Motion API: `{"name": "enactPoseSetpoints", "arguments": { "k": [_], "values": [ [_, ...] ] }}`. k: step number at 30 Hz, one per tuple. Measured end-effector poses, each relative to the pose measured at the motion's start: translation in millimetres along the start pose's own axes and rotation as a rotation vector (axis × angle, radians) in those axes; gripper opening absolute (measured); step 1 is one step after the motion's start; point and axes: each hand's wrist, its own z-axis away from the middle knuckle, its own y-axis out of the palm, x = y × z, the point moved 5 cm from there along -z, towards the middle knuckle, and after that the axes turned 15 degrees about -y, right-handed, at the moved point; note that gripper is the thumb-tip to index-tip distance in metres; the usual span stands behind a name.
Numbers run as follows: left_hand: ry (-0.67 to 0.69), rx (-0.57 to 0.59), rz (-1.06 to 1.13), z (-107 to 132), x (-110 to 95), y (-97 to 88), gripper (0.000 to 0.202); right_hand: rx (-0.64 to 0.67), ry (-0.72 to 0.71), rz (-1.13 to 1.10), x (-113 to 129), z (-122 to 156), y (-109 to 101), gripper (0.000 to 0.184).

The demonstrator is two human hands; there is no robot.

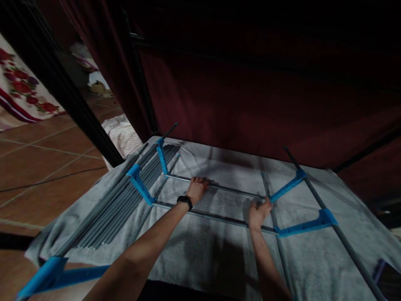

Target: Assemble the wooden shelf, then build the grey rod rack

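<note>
A frame of grey metal tubes and blue plastic brackets lies before me. My left hand, with a black band at the wrist, is closed over the far cross tube, left of its middle. My right hand reaches over the near cross tube. Its fingers are curled at the far tube's right end, against the far right blue bracket; the exact grip is partly hidden. The near right blue bracket meets the near tube. Two blue brackets, one far and one near, join the tubes' left ends.
Several loose grey tubes lie side by side on the left of the grey cloth. Another blue bracket sticks out at the lower left. A dark red curtain hangs behind; a dark post slants on the left.
</note>
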Motion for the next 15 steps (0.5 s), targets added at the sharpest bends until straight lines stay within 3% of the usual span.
{"name": "enactPoseSetpoints", "arguments": {
  "k": [4, 7, 12, 14, 15],
  "values": [
    [0.022, 0.014, 0.019, 0.3, 0.0, 1.9, 0.034, 0.274, -0.356, -0.136, 53.6, 11.0, 46.9, 0.051],
    [0.012, 0.027, 0.052, -1.5, 0.7, 3.7, 0.034, 0.47, -0.503, -0.148, 76.8, 7.7, 75.9, 0.044],
    [0.014, -0.02, 0.125, 7.1, 5.5, 3.2, 0.028, 0.709, -0.591, 0.019, 82.6, 1.9, 98.8, 0.034],
    [-0.075, -0.106, 0.189, 14.9, 21.1, -2.5, 0.025, 0.761, -0.618, 0.101, 81.0, 1.8, 101.3, 0.035],
    [-0.18, -0.165, 0.23, 19.0, 35.3, -6.6, 0.024, 0.779, -0.63, 0.137, 80.1, 2.0, 102.0, 0.035]
  ]
}}
